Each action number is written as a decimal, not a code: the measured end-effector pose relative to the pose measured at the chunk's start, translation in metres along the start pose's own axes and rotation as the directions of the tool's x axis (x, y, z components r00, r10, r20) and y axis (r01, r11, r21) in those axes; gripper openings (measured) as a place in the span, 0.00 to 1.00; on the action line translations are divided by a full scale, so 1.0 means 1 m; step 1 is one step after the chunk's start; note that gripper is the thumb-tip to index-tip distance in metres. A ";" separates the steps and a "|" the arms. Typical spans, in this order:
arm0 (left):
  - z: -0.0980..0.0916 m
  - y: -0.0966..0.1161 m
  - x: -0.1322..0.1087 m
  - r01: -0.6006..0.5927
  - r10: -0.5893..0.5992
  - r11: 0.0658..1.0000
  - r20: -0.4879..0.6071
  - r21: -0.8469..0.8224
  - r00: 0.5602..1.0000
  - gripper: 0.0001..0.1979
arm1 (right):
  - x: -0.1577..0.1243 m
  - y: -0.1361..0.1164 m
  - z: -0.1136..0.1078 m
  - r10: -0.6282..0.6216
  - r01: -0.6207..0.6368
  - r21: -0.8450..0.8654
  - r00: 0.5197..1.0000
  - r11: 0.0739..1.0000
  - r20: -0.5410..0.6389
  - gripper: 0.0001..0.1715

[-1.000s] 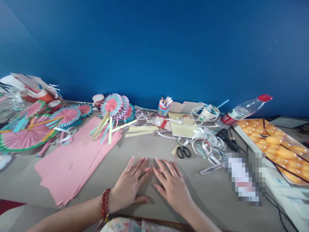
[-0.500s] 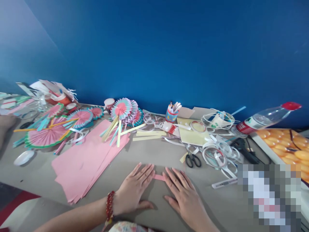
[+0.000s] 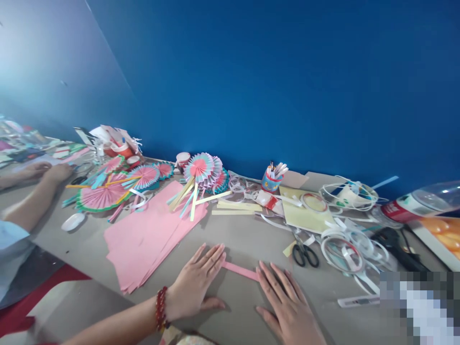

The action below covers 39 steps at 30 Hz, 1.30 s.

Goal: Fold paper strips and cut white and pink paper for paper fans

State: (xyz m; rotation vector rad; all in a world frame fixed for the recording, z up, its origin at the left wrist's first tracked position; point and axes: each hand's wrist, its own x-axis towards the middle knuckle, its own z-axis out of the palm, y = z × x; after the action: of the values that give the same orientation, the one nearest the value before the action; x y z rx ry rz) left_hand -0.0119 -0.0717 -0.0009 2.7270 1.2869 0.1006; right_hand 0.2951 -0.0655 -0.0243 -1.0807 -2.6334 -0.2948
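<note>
A narrow pink paper strip (image 3: 241, 272) lies flat on the grey table between my hands. My left hand (image 3: 197, 282), with a red bead bracelet at the wrist, rests on its left end, fingers stretched out. On the right end lie the fingertips of my right hand (image 3: 287, 302), palm down and fingers spread. Both ends of the strip are hidden under my fingers. Left of my left hand is a stack of pink paper sheets (image 3: 147, 235). Black-handled scissors (image 3: 304, 254) lie beyond my right hand.
Pleated paper fans (image 3: 108, 191) and a white computer mouse (image 3: 73, 222) are at the left. A pen cup (image 3: 272, 180), rolls of tape (image 3: 341, 253), a glue gun (image 3: 398, 249), a cutter knife (image 3: 358, 300) and a bottle (image 3: 409, 207) stand or lie rightward. A co-worker's hands (image 3: 53, 171) are far left.
My hands have moved apart along the strip, so more of it shows between them. The view has turned left, bringing a co-worker's arms and hands into sight.
</note>
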 end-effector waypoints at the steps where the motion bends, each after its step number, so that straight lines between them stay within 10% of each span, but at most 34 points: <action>1: 0.000 -0.001 -0.001 0.007 -0.007 1.000 -0.001 0.007 1.000 0.48 | 0.000 0.000 0.001 -0.005 0.005 -0.011 1.000 1.000 -0.008 0.39; 15: -0.006 -0.004 -0.004 0.022 -0.022 1.000 -0.015 -0.005 1.000 0.47 | 0.009 0.008 0.015 -0.048 0.044 -0.022 0.981 0.999 -0.188 0.43; 25: 0.017 -0.010 0.014 0.077 -0.070 0.997 -0.284 0.014 0.956 0.13 | 0.025 0.018 0.020 -0.072 0.092 0.088 0.975 0.992 -0.209 0.19; 39: -0.004 -0.009 0.012 -0.023 -0.139 0.920 -0.380 -0.391 0.915 0.11 | 0.054 0.002 0.007 0.027 0.039 0.348 0.983 0.937 -0.183 0.16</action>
State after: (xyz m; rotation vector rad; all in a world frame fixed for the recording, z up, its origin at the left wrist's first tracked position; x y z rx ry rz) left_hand -0.0112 -0.0562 0.0023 2.3894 1.2669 0.8565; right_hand 0.2583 -0.0265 -0.0132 -0.8794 -2.4015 0.0720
